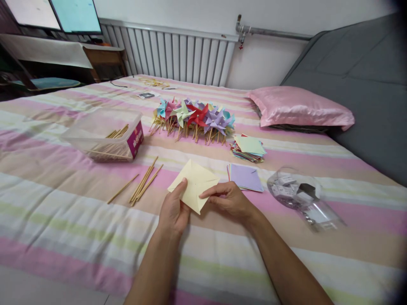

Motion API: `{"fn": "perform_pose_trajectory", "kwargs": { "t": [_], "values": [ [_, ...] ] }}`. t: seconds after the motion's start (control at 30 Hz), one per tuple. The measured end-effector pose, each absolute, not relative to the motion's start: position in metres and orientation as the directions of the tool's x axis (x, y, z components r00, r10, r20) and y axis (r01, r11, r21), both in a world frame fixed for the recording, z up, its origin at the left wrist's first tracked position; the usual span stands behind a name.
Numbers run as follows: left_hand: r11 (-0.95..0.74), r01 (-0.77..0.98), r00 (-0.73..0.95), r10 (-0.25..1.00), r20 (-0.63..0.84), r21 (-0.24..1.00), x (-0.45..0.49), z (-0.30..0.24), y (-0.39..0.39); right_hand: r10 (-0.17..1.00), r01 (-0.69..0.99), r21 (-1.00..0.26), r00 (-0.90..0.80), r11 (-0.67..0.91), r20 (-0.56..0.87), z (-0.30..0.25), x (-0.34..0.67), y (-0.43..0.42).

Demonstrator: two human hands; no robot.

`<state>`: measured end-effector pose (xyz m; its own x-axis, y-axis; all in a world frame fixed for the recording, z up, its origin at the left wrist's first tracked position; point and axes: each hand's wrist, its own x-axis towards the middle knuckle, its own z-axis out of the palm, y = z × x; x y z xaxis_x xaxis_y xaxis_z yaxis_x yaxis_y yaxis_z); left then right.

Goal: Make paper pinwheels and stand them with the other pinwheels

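A pale yellow paper square (195, 180) with slits running in from its corners is held above the bed. My left hand (174, 212) grips its lower left side, the thumb on top and the fingers underneath. At the lower right edge, my right hand (227, 199) has its fingers closed on the same paper; the thumb is partly hidden. Several loose wooden sticks (144, 182) lie left of the paper. To the right sits a small stack of slit squares with a purple one (246, 178) on top. Beyond it is a thicker stack of coloured squares (249, 145).
Finished paper pinwheels (197, 116) stand in a bunch behind the paper. A clear plastic box (101, 118) holds sticks at left. An open clear container (295, 190) with small metallic parts lies at right. A pink pillow (302, 106) rests near the grey headboard (356, 72).
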<state>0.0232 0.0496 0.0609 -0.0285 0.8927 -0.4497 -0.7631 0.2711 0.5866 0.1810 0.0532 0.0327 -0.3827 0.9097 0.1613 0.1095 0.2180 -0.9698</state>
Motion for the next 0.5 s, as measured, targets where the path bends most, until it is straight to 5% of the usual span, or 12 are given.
{"fn": "perform_pose_trajectory", "kwargs": {
  "t": [0.5],
  "values": [
    [0.407, -0.453, 0.100, 0.907, -0.408, 0.793, 0.017, 0.062, 0.045, 0.902, 0.173, -0.968, -0.421, 0.182, 0.095, 0.044, 0.206, 0.058]
  ]
}}
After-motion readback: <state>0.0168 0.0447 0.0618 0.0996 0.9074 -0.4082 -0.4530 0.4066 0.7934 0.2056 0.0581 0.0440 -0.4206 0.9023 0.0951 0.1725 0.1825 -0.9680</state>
